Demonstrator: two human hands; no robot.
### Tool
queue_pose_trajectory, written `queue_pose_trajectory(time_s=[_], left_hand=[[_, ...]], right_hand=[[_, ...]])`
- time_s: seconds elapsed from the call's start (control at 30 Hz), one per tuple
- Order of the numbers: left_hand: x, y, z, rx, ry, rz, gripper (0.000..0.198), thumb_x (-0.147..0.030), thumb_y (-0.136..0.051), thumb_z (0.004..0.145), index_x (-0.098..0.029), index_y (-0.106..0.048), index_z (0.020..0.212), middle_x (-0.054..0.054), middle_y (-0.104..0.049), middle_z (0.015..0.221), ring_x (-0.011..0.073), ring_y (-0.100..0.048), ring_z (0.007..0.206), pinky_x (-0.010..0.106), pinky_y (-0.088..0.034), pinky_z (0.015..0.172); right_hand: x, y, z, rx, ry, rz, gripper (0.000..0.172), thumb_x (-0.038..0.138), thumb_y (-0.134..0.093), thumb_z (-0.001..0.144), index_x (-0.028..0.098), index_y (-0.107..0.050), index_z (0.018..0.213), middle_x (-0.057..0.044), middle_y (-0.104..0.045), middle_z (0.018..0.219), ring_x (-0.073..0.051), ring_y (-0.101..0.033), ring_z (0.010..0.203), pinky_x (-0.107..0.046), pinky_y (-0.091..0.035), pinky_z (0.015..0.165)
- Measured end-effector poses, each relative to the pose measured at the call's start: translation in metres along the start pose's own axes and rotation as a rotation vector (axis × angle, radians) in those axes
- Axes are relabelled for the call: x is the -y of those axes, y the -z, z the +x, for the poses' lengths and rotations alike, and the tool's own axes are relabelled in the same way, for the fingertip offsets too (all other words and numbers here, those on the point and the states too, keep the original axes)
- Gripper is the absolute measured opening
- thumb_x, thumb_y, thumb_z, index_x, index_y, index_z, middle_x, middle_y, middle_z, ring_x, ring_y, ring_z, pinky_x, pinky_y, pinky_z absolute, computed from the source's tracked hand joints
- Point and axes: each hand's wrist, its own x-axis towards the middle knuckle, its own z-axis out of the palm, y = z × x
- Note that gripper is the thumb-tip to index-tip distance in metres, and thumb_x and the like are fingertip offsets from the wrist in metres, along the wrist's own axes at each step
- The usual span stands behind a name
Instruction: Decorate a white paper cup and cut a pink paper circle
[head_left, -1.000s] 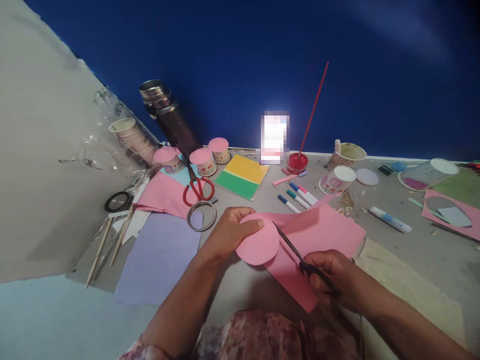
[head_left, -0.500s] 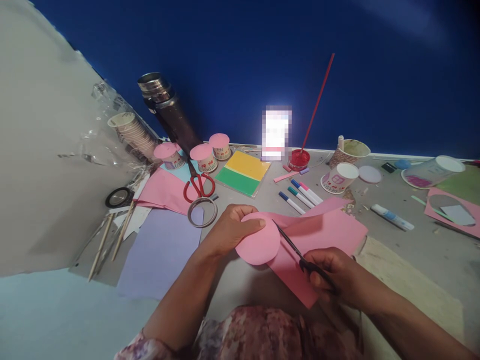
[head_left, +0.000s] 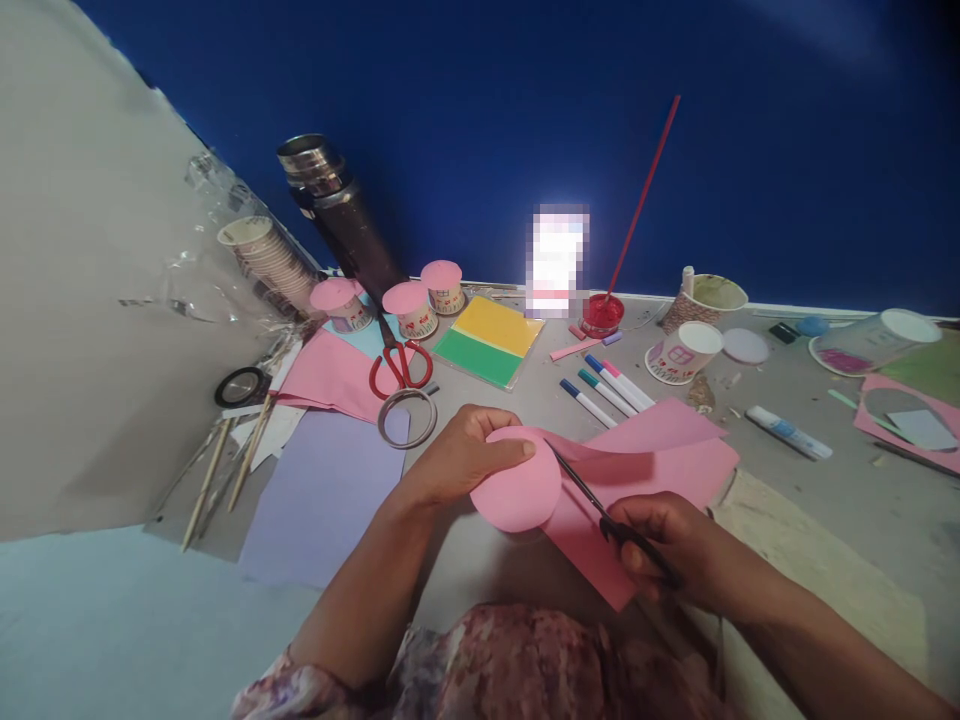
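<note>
My left hand (head_left: 469, 455) pinches a round pink paper disc (head_left: 517, 490), its thumb lying on top near the upper edge. Fingers of my right hand (head_left: 660, 545) are wrapped round the handles of black scissors (head_left: 581, 485). The scissor blades lie along the disc's right edge, against the larger pink sheet (head_left: 660, 470) that extends right and down from it. Whether the disc is still joined to that sheet at the blade tips cannot be made out.
Red-handled scissors (head_left: 401, 368) and a tape ring (head_left: 406, 418) lie left of centre. Behind stand pink-topped cups (head_left: 409, 312) and a flask (head_left: 352, 225). Markers (head_left: 607, 390), a decorated cup (head_left: 684, 353) and a glue tube (head_left: 787, 433) are right. Purple paper (head_left: 322, 500) lies left.
The camera view has shifted slightly, so the objects on the table appear a little displaced. Both hands, the disc and the scissors keep nearly the same pose.
</note>
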Motion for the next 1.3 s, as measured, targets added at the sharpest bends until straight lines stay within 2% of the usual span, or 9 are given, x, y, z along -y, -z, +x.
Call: queue_pose_trajectory(time_s=[0.33,0.63,0.77,1.3], left_hand=[[0.0,0.0042,-0.0024,0.028,-0.003,0.051,0.033,-0.045,-0.077,0.073,-0.016,-0.062,0.067,-0.002,-0.055,0.06,0.0105,-0.049,0.054,0.021,-0.032,0.048],[0.0004,0.0071,-0.0015,0.097,-0.036,0.147,0.031,-0.043,-0.073,0.077,-0.016,-0.061,0.066,-0.003,-0.051,0.059,0.0109,-0.047,0.055,0.022,-0.027,0.048],[0.0009,0.0081,-0.0014,0.106,-0.044,0.149,0.032,-0.042,-0.073,0.078,-0.016,-0.06,0.065,-0.003,-0.049,0.059,0.0107,-0.046,0.055,0.022,-0.027,0.049],[-0.0033,0.008,-0.0025,0.162,-0.022,0.191,0.034,-0.046,-0.073,0.076,-0.017,-0.058,0.065,-0.004,-0.048,0.06,0.0109,-0.045,0.058,0.023,-0.027,0.051]], right_hand=[[-0.0076,0.0045,-0.0003,0.03,0.004,-0.02,0.045,0.059,-0.076,0.082,0.022,-0.053,0.071,0.004,-0.053,0.054,-0.01,-0.041,0.051,-0.025,-0.027,0.051],[-0.0091,0.0045,-0.0004,0.039,-0.037,-0.005,0.031,0.044,-0.075,0.081,0.021,-0.056,0.071,0.004,-0.057,0.055,-0.01,-0.045,0.052,-0.024,-0.03,0.051],[-0.0088,0.0057,-0.0016,0.039,-0.036,-0.014,0.03,0.041,-0.075,0.081,0.022,-0.054,0.07,0.005,-0.056,0.055,-0.009,-0.044,0.051,-0.024,-0.031,0.051],[-0.0025,0.0051,-0.0023,0.048,-0.045,-0.053,0.047,0.059,-0.081,0.078,0.021,-0.055,0.069,0.004,-0.057,0.054,-0.01,-0.044,0.051,-0.025,-0.03,0.052]])
